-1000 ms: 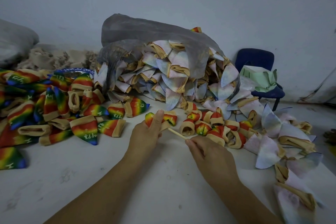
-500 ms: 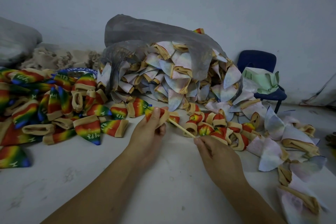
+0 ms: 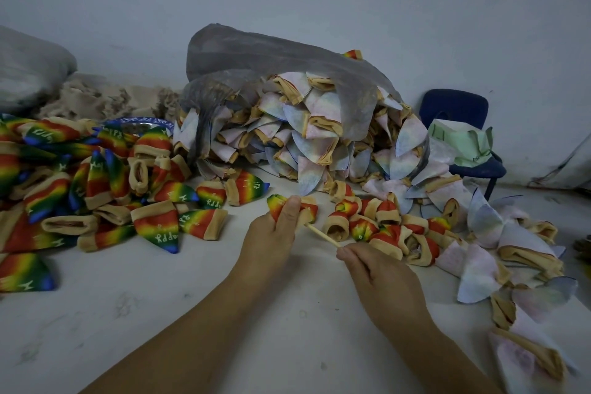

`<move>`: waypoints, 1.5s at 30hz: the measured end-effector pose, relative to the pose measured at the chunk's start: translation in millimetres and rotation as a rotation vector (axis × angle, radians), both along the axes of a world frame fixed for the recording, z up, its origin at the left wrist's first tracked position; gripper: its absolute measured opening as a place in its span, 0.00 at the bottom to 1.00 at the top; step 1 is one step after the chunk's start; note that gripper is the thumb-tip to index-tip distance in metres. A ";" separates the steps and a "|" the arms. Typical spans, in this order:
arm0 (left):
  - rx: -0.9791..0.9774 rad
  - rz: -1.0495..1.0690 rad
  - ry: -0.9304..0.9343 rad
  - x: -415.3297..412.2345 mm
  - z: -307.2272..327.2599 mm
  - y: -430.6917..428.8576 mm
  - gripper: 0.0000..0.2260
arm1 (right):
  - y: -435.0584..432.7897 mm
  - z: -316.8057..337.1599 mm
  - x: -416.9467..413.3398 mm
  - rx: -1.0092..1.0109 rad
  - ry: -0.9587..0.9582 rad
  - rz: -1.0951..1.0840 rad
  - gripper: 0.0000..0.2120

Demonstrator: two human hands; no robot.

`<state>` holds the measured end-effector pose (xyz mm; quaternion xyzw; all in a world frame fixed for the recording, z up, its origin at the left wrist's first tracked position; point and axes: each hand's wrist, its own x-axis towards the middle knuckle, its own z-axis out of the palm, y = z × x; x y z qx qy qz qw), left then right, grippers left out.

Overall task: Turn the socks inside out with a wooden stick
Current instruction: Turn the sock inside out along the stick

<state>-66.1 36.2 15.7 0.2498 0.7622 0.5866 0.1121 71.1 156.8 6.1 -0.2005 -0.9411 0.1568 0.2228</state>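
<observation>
L hand [image 3: 271,230] fingers wrap rainbow sock [image 3: 277,204], 10 o'clock of R hand [image 3: 380,278], which pinches wooden stick [image 3: 321,234]; tip prob. inside cuff. Sock soft, light, stretchy: grip cuff.

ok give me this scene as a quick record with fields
left hand: holds a rainbow sock
right hand: pinches the wooden stick
stick tip: at the held sock's beige cuff
left of hands: rainbow sock pile
behind: plastic bag spilling pale socks
far right: blue chair
underneath: white surface
</observation>
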 end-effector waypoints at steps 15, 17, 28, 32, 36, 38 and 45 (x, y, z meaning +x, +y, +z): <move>0.103 -0.097 -0.042 9.5 -1.0 -0.9 0.29 | -8.8 6.1 -2.3 -0.110 0.043 0.049 0.30; 0.105 -0.134 -0.080 9.9 -2.0 -3.6 0.29 | 2.7 11.7 1.9 -0.054 0.015 0.069 0.29; 0.063 -0.140 -0.202 18.7 4.2 0.4 0.33 | 3.9 14.6 5.7 -0.057 0.040 0.124 0.26; 0.065 -0.116 -0.166 15.4 2.7 4.7 0.33 | -8.6 6.1 1.0 -0.157 0.052 0.044 0.30; 0.007 -0.078 -0.099 10.3 -0.9 5.2 0.33 | -16.2 -1.6 -3.5 -0.204 0.036 0.018 0.33; -0.011 -0.051 -0.059 8.0 -5.2 4.2 0.35 | -14.5 -2.4 -4.8 -0.255 0.012 0.026 0.31; 0.412 -0.209 -0.488 7.1 -7.2 2.4 0.19 | -6.3 -5.8 -8.4 -0.330 -0.023 0.001 0.15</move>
